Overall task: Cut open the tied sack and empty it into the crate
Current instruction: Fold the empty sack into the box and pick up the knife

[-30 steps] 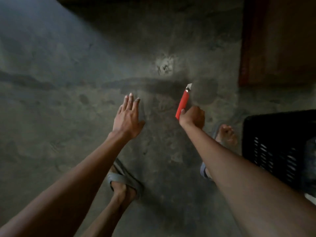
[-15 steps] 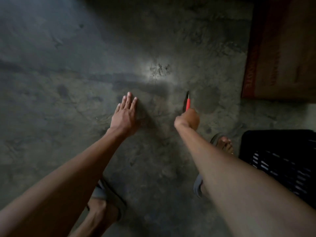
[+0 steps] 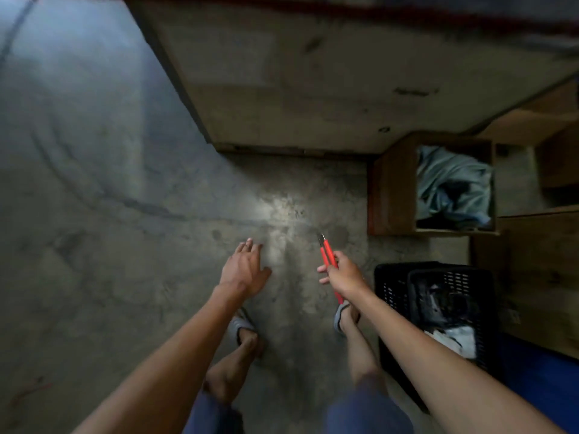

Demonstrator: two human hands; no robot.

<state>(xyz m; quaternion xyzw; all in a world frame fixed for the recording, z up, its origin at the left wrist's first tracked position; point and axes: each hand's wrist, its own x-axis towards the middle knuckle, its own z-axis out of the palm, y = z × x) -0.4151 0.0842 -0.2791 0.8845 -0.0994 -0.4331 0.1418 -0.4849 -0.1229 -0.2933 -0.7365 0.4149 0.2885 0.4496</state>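
Observation:
My right hand (image 3: 343,275) grips a red utility knife (image 3: 327,255), its blade end pointing away from me over the concrete floor. My left hand (image 3: 243,267) hangs open and empty to the left of it, fingers spread. A black slatted plastic crate (image 3: 394,286) stands on the floor just right of my right arm, with something dark and a white piece inside. No tied sack is clearly in view.
A brown cardboard box (image 3: 391,189) holding crumpled pale blue cloth (image 3: 448,186) stands beyond the crate. More cardboard (image 3: 539,270) lies at the right. A large flat board (image 3: 313,83) spans the far side. My sandalled feet (image 3: 242,327) stand on bare concrete.
The view has pulled back and up, bringing the board, the box of cloth and more of the crate into sight. My right hand has turned the knife; my left hand stays open.

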